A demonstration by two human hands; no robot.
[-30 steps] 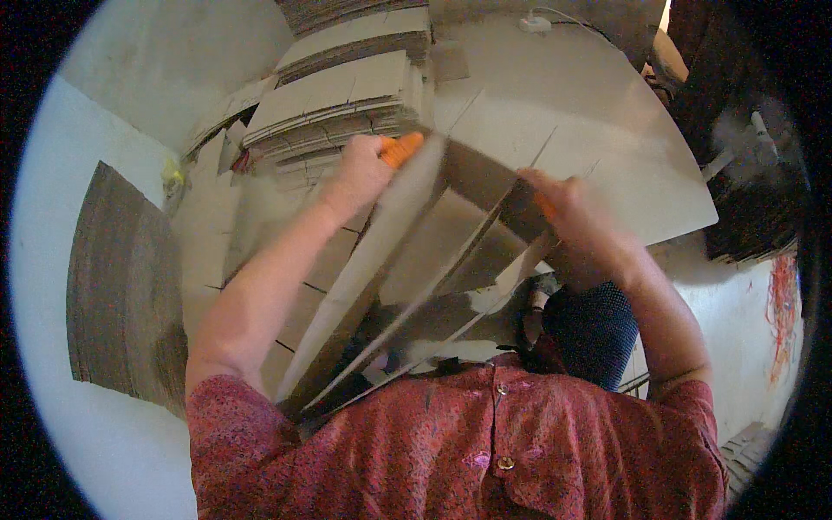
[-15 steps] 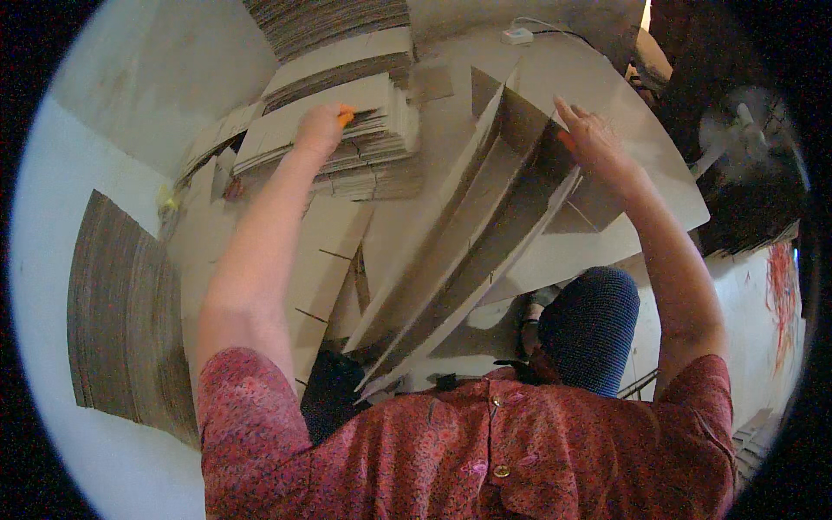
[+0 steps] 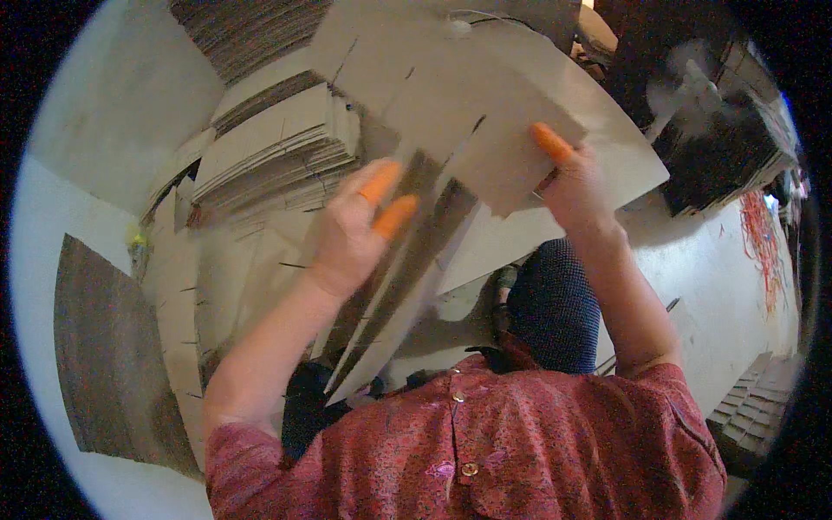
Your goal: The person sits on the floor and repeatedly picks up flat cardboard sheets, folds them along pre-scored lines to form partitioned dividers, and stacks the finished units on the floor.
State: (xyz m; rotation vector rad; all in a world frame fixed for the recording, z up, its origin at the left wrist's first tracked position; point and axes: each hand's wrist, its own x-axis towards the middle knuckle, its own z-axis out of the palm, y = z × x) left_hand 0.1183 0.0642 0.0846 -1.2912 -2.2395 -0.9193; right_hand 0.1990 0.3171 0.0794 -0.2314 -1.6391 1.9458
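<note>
Sheet (image 3: 511,143) in right hand (image 3: 579,186), left hand (image 3: 347,221) above folded card (image 3: 407,299)

The right hand pinches the sheet at its near right corner, thumb on top; the other fingers are mostly hidden below; the left hand is blurred, its thumb and finger a little apart, and I cannot tell whether it grips or only touches the folded card; both hands wear orange finger covers (image 3: 381,182). The sheet lies over the table (image 3: 628,169), in front of the person; its far outline is hard to separate from the table, of similar pale colour; its dark slits point up and to the right. The folded card makes narrow channels, with only shadow to see inside; its long axis runs from near the shirt (image 3: 520,442), at lower left, to the upper right; the left hand covers part of it. Left of the sheet is a pale stack (image 3: 260,139); the top stack (image 3: 251,30) is cut off by the upper edge.
</note>
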